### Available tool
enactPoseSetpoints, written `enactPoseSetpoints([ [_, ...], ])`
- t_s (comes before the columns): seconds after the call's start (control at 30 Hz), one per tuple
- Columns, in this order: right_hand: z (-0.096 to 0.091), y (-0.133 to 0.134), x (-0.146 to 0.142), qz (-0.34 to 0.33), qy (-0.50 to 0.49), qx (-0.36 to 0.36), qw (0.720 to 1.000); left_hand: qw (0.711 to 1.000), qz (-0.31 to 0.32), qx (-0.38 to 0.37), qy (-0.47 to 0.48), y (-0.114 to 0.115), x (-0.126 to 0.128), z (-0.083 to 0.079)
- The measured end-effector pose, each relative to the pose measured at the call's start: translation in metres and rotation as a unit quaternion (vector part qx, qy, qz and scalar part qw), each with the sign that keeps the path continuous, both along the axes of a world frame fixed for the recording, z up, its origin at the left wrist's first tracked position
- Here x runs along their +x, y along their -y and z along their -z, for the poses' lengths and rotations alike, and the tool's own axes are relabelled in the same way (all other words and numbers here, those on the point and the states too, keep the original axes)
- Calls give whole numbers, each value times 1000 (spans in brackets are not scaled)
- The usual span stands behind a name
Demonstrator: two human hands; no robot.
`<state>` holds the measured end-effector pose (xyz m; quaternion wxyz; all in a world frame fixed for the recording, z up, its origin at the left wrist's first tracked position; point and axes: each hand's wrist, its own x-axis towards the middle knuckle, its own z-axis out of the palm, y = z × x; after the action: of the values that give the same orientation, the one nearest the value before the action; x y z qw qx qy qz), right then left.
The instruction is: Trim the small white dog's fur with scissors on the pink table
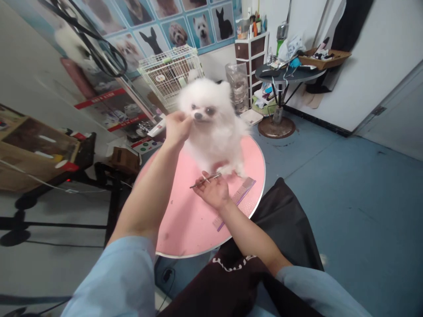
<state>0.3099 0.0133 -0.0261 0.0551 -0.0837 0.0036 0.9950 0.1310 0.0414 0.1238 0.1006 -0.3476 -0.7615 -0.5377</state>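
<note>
A fluffy white dog (pixel 211 125) sits upright on a round pink grooming table (pixel 185 220), facing me. My left hand (pixel 178 127) is closed in a pinch at the side of its muzzle, beside the nose; the fingertips' exact hold is partly hidden in the fur. Low in front of the dog's paws, my right hand (pixel 213 190) is turned palm up. Slim metal scissors (pixel 206 179) lie across its curled fingers, the tip pointing left. A purple-backed metal comb (pixel 243 191) rests on the table, partly behind my right wrist.
A white wire cage (pixel 170 75) stands behind the dog. At the back right are a drawer unit (pixel 253 55) and a dark round table (pixel 287 75) bearing a wooden tray (pixel 325 59). Dark cables (pixel 95 44) hang at upper left, near a metal post.
</note>
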Motion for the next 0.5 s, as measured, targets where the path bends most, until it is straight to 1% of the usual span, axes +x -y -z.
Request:
enactPoseSetpoints([
  [0.07, -1, 1, -3, -4, -3, 6, 1000, 1000, -11, -5, 7, 0, 3, 0],
  [0.13, -1, 2, -6, 9, 10, 16, 1000, 1000, -11, -10, 4, -1, 7, -1],
  [0.23, -1, 3, -7, 14, 16, 9, 1000, 1000, 0, -13, -10, -5, 12, -2],
  [0.33, -4, 0, -6, 0, 13, 3, 1000, 999, 19, 7, -29, -9, 15, -2],
  [0.43, -5, -5, -6, -5, 33, 23, 999, 998, 34, 18, -43, -11, 15, -2],
  [0.5, -4, -7, -7, -6, 35, 33, 999, 998, 29, 17, -51, -11, 16, -1],
])
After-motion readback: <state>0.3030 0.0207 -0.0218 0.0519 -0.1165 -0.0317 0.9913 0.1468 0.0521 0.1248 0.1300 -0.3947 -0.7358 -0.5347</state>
